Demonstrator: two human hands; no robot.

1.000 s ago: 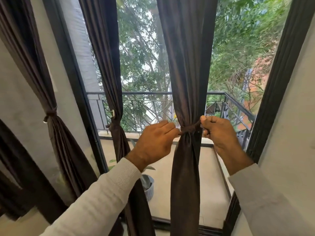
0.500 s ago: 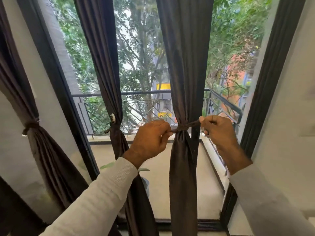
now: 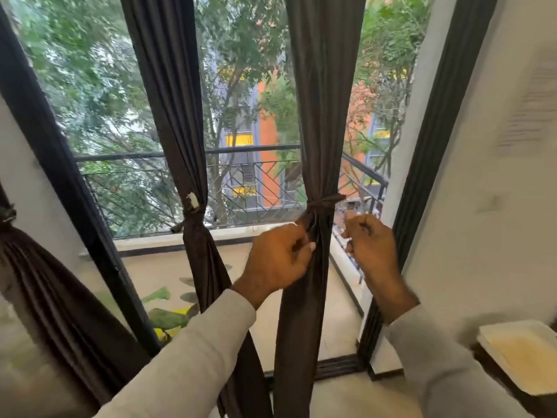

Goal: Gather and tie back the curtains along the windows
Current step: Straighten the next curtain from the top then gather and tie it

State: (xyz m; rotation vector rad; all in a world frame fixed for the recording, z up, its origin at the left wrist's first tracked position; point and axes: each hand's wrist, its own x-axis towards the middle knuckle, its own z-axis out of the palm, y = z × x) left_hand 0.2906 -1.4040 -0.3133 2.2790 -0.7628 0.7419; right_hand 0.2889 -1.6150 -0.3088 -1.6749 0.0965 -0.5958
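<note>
Left hand (image 3: 278,260) pinches the loose end of the tie (image 3: 322,203), fingers closed on it against the curtain (image 3: 319,116). My right hand (image 3: 372,248) is loosely curled beside the curtain, gripping nothing. Tie is knotted around the gathered curtain at rail (image 3: 241,150) height.

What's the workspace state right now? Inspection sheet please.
Surface: floor bare near the window.
Job's things: right curtain cinched by a tie; middle curtain and left curtain also tied.
Clutter: white tray at right; blurred paper on wall.
Hands: left hand pinches the tie's loose end; right hand curled beside the curtain, apart from it.
Cables: nothing seen.
Surroundings: balcony railing, trees, buildings outside.
</note>
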